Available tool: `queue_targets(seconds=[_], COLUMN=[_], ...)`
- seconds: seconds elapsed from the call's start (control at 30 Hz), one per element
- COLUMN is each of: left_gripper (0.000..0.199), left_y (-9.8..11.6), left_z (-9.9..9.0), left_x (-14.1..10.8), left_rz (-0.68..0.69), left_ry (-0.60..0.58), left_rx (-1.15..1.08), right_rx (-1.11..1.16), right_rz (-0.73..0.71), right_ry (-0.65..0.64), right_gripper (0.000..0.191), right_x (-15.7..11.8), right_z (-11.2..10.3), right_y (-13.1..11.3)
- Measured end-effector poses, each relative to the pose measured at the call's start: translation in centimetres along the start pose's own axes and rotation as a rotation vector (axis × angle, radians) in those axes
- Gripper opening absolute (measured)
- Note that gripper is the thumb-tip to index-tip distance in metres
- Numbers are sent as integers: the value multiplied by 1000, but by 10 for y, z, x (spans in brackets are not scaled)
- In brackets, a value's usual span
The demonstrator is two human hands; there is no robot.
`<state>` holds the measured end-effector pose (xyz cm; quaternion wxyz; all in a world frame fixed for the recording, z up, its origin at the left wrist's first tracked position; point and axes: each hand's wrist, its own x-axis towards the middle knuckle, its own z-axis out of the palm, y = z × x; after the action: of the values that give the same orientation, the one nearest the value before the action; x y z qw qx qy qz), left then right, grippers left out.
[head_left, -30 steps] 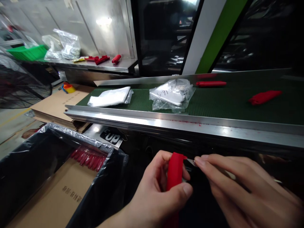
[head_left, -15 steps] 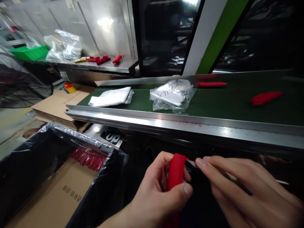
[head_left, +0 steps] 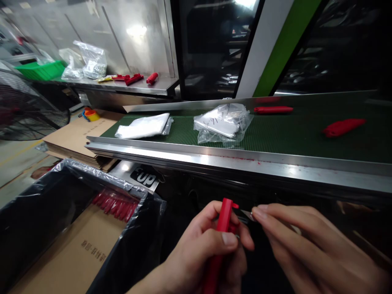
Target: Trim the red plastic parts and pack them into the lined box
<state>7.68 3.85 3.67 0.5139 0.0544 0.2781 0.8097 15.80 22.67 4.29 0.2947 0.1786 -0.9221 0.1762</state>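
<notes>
My left hand (head_left: 208, 245) is closed around a long red plastic part (head_left: 225, 218), held tilted with its top end up. A small red tab sticks out to the right of that end. Just right of it, my right hand (head_left: 300, 237) pinches a small knife (head_left: 247, 214); its pointed metal blade aims at the red part, a small gap away. Most of the knife's handle is hidden by my fingers. The lower part of the red piece is partly covered by my left thumb and fingers.
Behind my hands runs a green conveyor belt (head_left: 183, 130) carrying plastic bags (head_left: 225, 120) and two red parts (head_left: 344, 127). A black-lined box (head_left: 122, 245) with cardboard and several red parts stands left. Flat cardboard (head_left: 107, 120) lies beyond it, near a fan (head_left: 27, 102).
My left hand has turned the red part, so a narrower side now faces me and the tab shows clearly. The knife blade has come slightly away from it.
</notes>
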Motion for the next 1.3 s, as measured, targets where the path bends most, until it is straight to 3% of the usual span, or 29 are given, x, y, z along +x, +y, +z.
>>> queue_targets(seconds=[0.23,0.43,0.57,0.63,0.73,0.8,0.9,1.3], left_gripper=[19,21,25,24,18,17,18,18], left_y=[0,-3,-9,-11,-13,-15,-17,-21], left_z=[2,-2,-13,-16,-18,-18,-19,-16], left_x=[-1,-2,2,4,4,5,8,10], left_rz=[5,12,42,61,46,50,65,68], left_ry=[-74,-54,-240,-254,-184,-245,-345,-363], left_rx=[-36,-46,-61,-81,-105,-132,-175,-177], right_rx=[10,10,-41,-13,31,40,24,-62], right_rz=[28,-3,102,139,28,-11,-5,-34], right_ry=[-17,-22,40,94,64,39,38,30], right_gripper=[42,43,37,35,41,43,39,28], right_x=[5,3,2,1,0,-1,-1,-2], right_z=[2,5,6,5,3,3,4,6], right_y=[-6,-2,-1,-1,-2,-2,-1,-3])
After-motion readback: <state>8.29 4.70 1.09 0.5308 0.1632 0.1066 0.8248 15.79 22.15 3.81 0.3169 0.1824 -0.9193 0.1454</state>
